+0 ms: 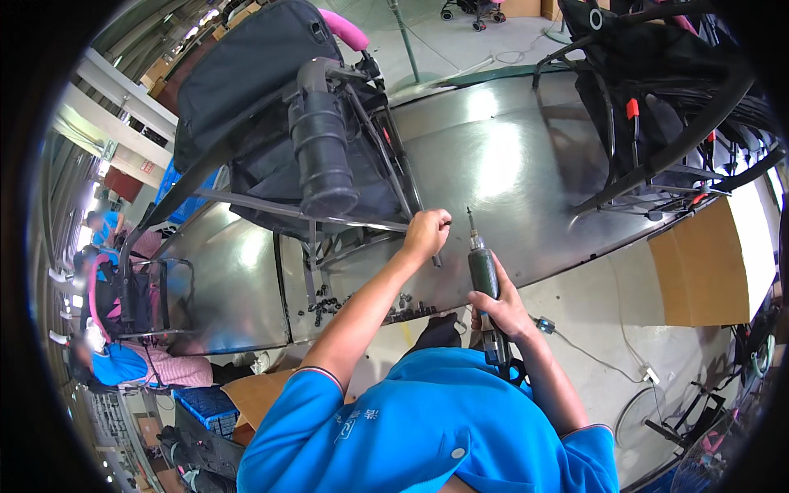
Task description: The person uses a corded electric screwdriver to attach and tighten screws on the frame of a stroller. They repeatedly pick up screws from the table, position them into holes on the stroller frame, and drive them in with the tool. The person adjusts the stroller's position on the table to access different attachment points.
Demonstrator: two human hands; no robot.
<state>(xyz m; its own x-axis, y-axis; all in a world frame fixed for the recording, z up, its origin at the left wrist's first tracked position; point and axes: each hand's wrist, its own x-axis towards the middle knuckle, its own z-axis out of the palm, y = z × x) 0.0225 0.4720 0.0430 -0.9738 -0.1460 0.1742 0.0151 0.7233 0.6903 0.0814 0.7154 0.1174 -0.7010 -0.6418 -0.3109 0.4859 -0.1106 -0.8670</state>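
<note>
A black stroller with a pink handle stands on the metal table in front of me, to the left. My left hand is closed round the near end of a dark tube of its frame, whose tip shows just below the fist. My right hand grips a dark electric screwdriver, its bit pointing away from me over the table edge. The bit touches nothing and sits a little right of my left hand. A black cup-shaped part hangs on the stroller's side.
Several small black parts lie by the near edge of the metal table. Another black stroller stands on the right, beside brown cardboard. A cable runs over the floor. At far left, people in blue sit by another stroller frame.
</note>
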